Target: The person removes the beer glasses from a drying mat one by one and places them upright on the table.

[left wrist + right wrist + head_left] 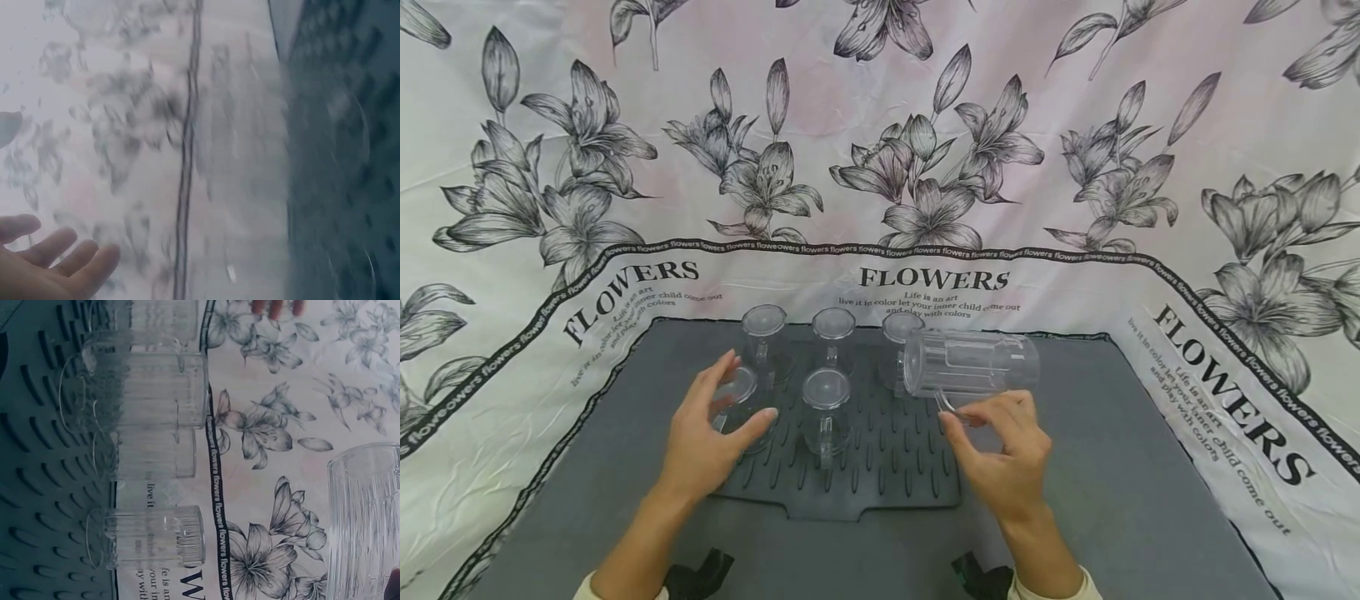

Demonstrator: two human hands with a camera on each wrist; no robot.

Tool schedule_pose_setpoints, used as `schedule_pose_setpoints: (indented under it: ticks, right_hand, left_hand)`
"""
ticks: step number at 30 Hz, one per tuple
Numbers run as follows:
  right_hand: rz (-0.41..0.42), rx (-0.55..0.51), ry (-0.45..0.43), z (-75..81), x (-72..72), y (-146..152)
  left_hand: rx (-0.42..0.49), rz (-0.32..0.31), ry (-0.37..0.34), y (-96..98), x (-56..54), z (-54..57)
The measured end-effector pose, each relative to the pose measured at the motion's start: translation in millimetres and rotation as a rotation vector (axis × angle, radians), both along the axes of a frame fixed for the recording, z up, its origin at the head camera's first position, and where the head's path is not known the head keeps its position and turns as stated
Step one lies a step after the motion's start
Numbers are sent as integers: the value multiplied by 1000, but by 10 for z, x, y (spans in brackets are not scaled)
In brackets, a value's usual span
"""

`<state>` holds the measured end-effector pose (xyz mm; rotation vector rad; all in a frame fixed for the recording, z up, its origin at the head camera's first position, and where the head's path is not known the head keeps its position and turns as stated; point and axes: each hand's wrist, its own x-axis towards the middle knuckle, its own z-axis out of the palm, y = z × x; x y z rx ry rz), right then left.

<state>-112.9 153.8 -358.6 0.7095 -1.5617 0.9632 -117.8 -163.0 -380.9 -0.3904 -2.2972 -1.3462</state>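
Note:
My right hand (1006,446) pinches the handle of a clear glass mug (981,364), which lies on its side in the air over the right back of a dark drying mat (910,492). In the right wrist view this ribbed mug (365,515) shows at the lower right. My left hand (703,437) has its fingers spread and thumb apart, overlapping the front-left mug (741,387) in the head view. In the left wrist view, the left fingers (84,262) extend loosely with nothing held. Beside that mug stands the front-middle mug (826,408), upside down, handle towards me.
Along the mat's back stand three more upturned mugs: left (765,325), middle (833,329) and right (898,329), the last partly hidden by the held one. A grey tabletop (1112,467) surrounds the ridged mat. Behind hangs a flower-printed cloth (805,208).

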Motion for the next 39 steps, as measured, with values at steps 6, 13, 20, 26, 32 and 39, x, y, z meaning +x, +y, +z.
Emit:
schedule_pose_setpoints:
  ticks: [6,13,20,26,32,39]
  right_hand:
    - [-18,23,22,-2,13,-57]
    - [-16,53,45,-70,14,-73]
    - [2,78,67,-65,52,-105]
    - [36,105,83,-115,62,-124]
    - [52,117,93,-134,81,-127]
    - [73,109,110,-58,137,-147]
  left_hand:
    - [128,-217,-20,415,-142,144]
    - [147,-361,-74,791,-253,208]
    - [205,-492,-111,1058,-315,254]
    - [212,-545,-148,1149,-315,260]
    - [200,-549,-184,1143,-288,225]
    - [250,-519,-204,1155,-263,223]
